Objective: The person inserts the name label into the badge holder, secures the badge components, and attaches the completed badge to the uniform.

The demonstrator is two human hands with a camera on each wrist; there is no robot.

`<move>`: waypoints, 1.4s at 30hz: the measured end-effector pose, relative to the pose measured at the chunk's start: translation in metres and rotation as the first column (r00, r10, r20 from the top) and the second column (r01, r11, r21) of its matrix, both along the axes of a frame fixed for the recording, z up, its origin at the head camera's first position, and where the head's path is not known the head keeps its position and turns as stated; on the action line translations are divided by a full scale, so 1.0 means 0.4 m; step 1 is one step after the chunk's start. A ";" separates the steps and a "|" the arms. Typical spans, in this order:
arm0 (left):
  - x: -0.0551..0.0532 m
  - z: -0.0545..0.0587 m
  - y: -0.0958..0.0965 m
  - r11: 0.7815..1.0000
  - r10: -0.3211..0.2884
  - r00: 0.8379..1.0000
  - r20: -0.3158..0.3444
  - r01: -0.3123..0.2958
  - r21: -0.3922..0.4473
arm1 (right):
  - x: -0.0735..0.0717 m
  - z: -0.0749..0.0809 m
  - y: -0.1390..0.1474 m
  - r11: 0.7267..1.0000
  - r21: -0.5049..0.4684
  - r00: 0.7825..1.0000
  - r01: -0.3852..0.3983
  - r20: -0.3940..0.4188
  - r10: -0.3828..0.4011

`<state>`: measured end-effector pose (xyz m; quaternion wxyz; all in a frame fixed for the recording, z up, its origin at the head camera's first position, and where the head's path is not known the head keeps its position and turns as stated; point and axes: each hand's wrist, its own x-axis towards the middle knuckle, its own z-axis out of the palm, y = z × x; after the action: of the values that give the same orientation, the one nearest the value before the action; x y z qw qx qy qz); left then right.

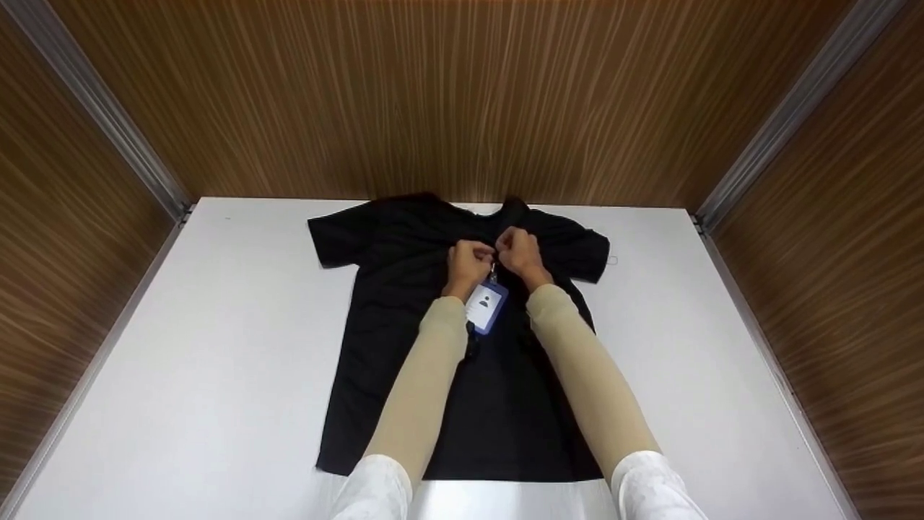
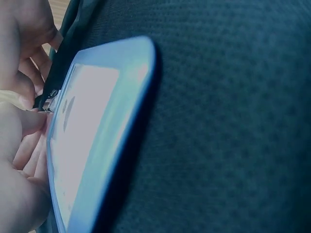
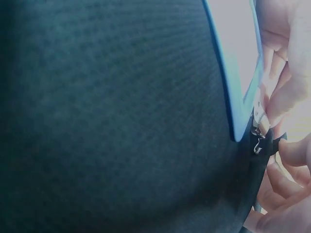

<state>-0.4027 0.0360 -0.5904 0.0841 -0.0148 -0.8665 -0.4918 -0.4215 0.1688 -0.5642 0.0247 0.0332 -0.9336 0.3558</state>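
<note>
A black short-sleeved shirt (image 1: 505,404) lies spread out, its collar toward the back wall. On its chest is a badge holder (image 1: 486,307) with a blue frame, a white card and a metal clip (image 3: 257,145) at its top. My left hand (image 1: 468,267) pinches at the clip, its thumb (image 2: 31,120) right beside the metal and its other fingers behind. Just right of it, my right hand (image 1: 518,251) pinches a bit of black cloth (image 3: 279,142) close to the clip. I cannot tell whether that bit belongs to the shirt.
Under the shirt is a white table (image 1: 238,347). Wood-grain panels stand at the back (image 1: 462,101) and on both sides, with grey metal rails (image 1: 108,108) at the corners. A small pale loop (image 1: 613,260) lies near the shirt's right sleeve.
</note>
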 end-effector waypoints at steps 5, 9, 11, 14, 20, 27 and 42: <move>0.004 0.001 0.002 1.000 0.003 1.000 0.021 -0.003 -0.005 | 0.005 -0.006 0.002 1.000 -0.013 1.000 0.003 -0.011 -0.003; 0.007 0.000 -0.007 1.000 0.012 0.999 0.037 -0.011 -0.006 | 0.008 -0.011 -0.004 1.000 -0.025 1.000 0.004 -0.019 -0.004; 0.009 -0.001 -0.012 1.000 0.012 1.000 0.028 -0.012 0.000 | 0.009 -0.013 -0.007 1.000 -0.028 1.000 0.005 -0.028 -0.006; 0.012 -0.003 -0.019 1.000 0.015 1.000 0.007 -0.015 0.008 | 0.010 -0.015 -0.009 1.000 -0.019 0.999 0.005 -0.038 -0.006; 0.013 -0.006 -0.033 1.000 0.024 1.000 0.006 -0.024 -0.002 | 0.011 -0.016 -0.016 1.000 0.006 0.999 0.003 -0.042 -0.002; 0.012 -0.002 -0.037 1.000 0.024 1.000 -0.011 -0.024 -0.001 | 0.010 -0.014 -0.014 0.999 0.024 0.999 -0.028 -0.023 0.028; 0.007 -0.004 -0.038 0.999 0.053 0.998 0.018 -0.053 -0.014 | 0.012 -0.018 -0.016 0.998 -0.006 0.996 -0.069 -0.056 0.068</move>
<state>-0.3999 0.0208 -0.5922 0.0889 0.0122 -0.8706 -0.4837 -0.4167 0.1623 -0.5714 0.0388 0.0752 -0.9295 0.3589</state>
